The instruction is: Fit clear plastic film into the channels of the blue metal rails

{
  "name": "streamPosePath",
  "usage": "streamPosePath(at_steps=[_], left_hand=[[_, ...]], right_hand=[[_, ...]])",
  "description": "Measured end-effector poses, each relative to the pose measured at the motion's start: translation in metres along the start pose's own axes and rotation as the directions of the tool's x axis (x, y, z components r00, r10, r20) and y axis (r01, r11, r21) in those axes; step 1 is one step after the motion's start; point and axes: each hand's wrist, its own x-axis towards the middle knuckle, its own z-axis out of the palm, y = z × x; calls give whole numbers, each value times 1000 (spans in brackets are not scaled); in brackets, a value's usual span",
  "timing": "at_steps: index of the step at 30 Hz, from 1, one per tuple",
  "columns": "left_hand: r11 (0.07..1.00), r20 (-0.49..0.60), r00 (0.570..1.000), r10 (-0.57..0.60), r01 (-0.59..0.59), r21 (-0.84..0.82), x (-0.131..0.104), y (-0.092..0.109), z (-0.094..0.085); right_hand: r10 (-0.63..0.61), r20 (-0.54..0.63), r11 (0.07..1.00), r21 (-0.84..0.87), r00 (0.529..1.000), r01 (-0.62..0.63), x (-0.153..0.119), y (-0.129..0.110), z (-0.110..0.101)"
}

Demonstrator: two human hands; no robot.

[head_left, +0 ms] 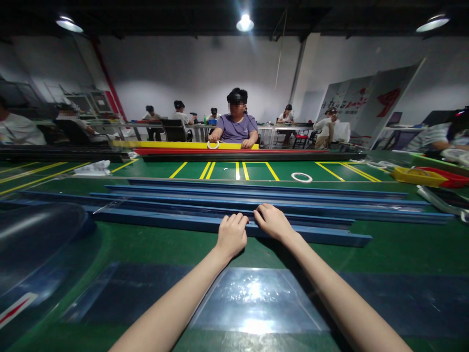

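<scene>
Several long blue channel strips lie side by side across the green table. My left hand (233,234) rests on the nearest blue strip (176,220), its fingers curled over the strip's upper edge. Close to its right, my right hand (271,221) has its fingers bent over the same strip group, the tips reaching into the channel. Both hands are closed on the strip, a small gap between them. Under my forearms a clear plastic sheet (256,298) lies flat and reflects the light.
A rolled dark transparent sheet (44,230) is at the left. Beyond the strips are a white tape ring (302,177), black strips (252,157) and a crumpled white bag (93,168). A yellow tray (417,176) stands right. Across the table, a person (236,128) holds a yellow strip.
</scene>
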Motion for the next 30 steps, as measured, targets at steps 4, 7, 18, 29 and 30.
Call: streamPosePath(at_steps=[4,7,18,29,30], left_hand=[[1000,-14,1000,-1,1,-16,-1,0,0],[1000,-28,1000,7,-7,-14,-1,-1,0],[997,-21,997,71,-70,26,-1,1,-3],[992,-14,995,95,-94,84,-1,4,-2],[991,-8,995,101,-100,85,-1,4,-2]], right_hand=[[-18,6,1000,-16,1000,18,1,0,0],[-29,15,1000,-10,999,29,2,1,0],[-12,55,1000,5,998,11,-19,34,-7],[30,42,1000,-7,999,-30,-44,91,-13],[37,42,999,-4,998,-37,-45,94,-13]])
